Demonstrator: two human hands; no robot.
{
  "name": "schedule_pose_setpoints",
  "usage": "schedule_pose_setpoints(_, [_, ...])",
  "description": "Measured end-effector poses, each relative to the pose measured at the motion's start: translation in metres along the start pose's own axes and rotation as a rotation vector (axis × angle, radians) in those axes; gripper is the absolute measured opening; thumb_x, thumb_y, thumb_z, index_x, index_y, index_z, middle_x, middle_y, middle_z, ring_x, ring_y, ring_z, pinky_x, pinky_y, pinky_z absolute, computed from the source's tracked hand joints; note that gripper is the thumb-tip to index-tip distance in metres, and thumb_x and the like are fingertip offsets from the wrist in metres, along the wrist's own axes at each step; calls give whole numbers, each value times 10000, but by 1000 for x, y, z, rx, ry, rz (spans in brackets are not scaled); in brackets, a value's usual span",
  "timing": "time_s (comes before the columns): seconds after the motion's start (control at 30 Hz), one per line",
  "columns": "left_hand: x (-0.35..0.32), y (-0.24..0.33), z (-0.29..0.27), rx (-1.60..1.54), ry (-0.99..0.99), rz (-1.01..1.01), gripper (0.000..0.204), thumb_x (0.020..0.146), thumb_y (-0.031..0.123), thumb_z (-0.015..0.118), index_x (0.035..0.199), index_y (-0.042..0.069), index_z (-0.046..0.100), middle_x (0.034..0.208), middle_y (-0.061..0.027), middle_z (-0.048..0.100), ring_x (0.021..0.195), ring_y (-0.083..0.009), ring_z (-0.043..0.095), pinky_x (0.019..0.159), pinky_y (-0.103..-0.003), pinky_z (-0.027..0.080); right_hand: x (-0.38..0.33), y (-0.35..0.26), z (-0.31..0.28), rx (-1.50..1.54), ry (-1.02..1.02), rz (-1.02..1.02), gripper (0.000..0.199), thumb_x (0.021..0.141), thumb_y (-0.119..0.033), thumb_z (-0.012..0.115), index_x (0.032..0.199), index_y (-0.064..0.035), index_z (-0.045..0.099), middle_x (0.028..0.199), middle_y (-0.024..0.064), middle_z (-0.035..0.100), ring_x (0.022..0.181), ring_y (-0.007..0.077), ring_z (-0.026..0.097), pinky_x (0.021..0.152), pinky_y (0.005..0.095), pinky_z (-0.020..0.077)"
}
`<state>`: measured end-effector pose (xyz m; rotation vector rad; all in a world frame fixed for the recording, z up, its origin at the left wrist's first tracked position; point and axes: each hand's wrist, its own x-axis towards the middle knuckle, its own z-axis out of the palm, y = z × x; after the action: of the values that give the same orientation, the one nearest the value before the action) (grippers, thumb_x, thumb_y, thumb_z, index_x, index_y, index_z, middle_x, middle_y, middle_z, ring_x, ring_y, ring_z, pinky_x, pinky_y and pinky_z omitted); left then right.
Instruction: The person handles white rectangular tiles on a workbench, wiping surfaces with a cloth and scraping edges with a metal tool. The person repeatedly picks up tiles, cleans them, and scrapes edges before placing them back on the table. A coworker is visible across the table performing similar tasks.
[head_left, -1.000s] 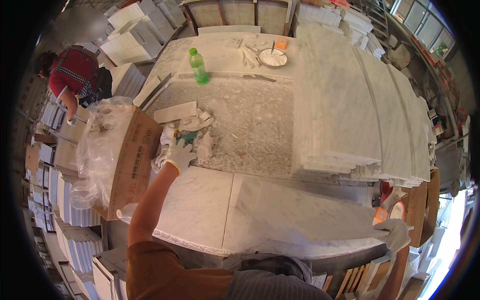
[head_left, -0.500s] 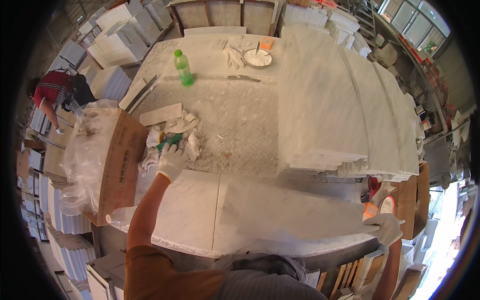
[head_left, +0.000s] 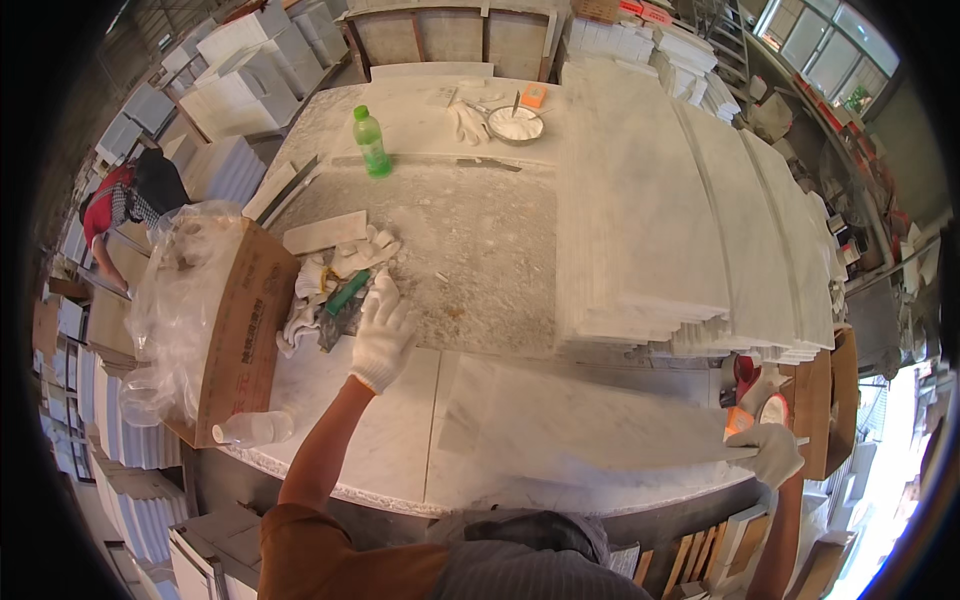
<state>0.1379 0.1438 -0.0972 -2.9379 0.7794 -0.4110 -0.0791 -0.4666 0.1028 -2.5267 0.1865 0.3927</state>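
My left hand point(head_left: 384, 328), in a white knit glove, is over the worktable just right of a pile of rags and used gloves point(head_left: 310, 290). Its fingers are stretched out and it appears to hold nothing. Close to its fingertips, a green oblong piece point(head_left: 348, 293) lies on the pile. At the right, my gloved right hand point(head_left: 772, 455) is closed round the right end of a long pale marble slab point(head_left: 590, 415). That slab lies over lighter marble pieces point(head_left: 370, 420) along the near edge. Its left end looks smeared.
A carton point(head_left: 240, 330) with plastic wrap stands left, beside a clear bottle point(head_left: 262, 428). Stacked slabs point(head_left: 650, 210) fill the right. A green bottle point(head_left: 370, 142) and a pan of white powder point(head_left: 516, 124) stand farther back. Another person point(head_left: 130, 200) bends at far left.
My left hand has drawn off the rag pile, moving right, and its fingers have straightened. The green piece lies at a steeper angle. My right hand keeps hold of the slab.
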Motion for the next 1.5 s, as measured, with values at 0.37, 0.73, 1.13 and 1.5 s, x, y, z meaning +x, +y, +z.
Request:
schedule_pose_setpoints(0.37, [-32,17,-8,-559,-30,-413,311,969,270,645,1198,69,701,1216,-126,698,1174,-319,628,1024,-407,477,3,25,6,-2,-15,-18,223,717,-85,860,923,-50,781,772,98,738,681,206,702,648,308,549])
schedule_pose_setpoints(0.73, [-101,148,-76,-1026,134,-693,335,1021,186,588,1285,-12,647,1237,-185,674,1179,-304,628,1035,-384,469,4,5,-9,-220,-67,-184,287,729,-146,879,988,-65,787,855,94,759,703,195,707,674,308,557])
schedule_pose_setpoints(1.13, [-118,262,-113,-753,280,-339,277,889,152,728,1151,63,717,1070,-118,716,991,-296,670,864,-401,527,0,21,-14,-358,9,-417,358,704,-278,885,1021,-134,808,884,106,756,793,288,707,755,409,554])
schedule_pose_setpoints(1.5, [-113,311,-156,-1015,232,-281,306,935,236,718,1173,45,686,1038,-129,706,942,-298,691,826,-390,547,8,-90,-26,-111,-285,-207,308,911,-216,712,1128,3,723,1040,148,748,946,194,689,827,354,522])
